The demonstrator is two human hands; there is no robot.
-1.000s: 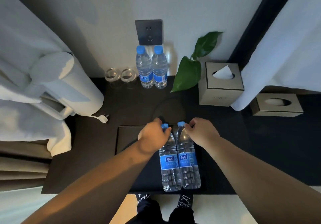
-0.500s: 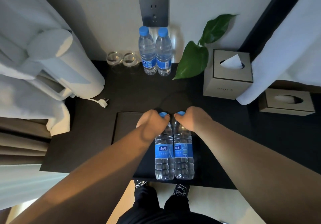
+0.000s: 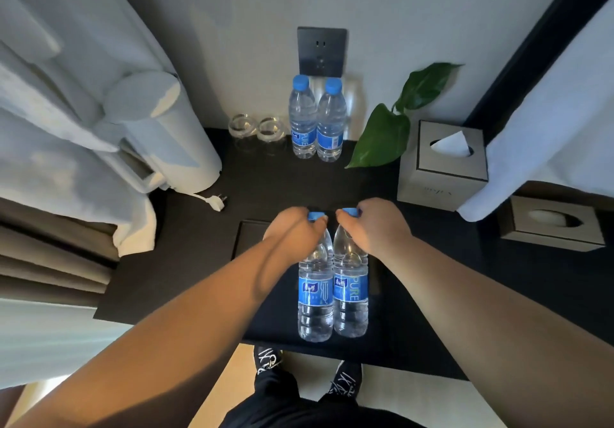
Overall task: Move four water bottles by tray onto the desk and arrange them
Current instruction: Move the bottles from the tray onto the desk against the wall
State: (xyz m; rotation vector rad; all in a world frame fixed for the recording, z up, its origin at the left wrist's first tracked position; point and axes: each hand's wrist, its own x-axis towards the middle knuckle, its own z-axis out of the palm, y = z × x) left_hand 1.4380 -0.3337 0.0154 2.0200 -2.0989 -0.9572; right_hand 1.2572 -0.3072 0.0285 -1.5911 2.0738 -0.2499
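Two clear water bottles with blue caps and blue labels stand side by side on a black tray (image 3: 247, 238) near the front edge of the dark desk (image 3: 186, 254). My left hand (image 3: 295, 228) grips the neck and cap of the left bottle (image 3: 315, 298). My right hand (image 3: 372, 225) grips the neck and cap of the right bottle (image 3: 350, 291). Both bottles look upright and touch each other. Another pair of matching bottles (image 3: 315, 121) stands at the back of the desk against the wall, under a dark socket plate.
Two glasses (image 3: 255, 128) stand left of the back bottles. A white kettle (image 3: 156, 135) with a loose plug (image 3: 216, 201) is at the left. A green plant leaf (image 3: 382, 138) and a tissue box (image 3: 445, 165) are at the right; a second tissue box (image 3: 551, 225) lies farther right.
Both hands stay closed on the two front bottles' tops. The bottles look more upright than one second ago. The camera view has shifted a little.
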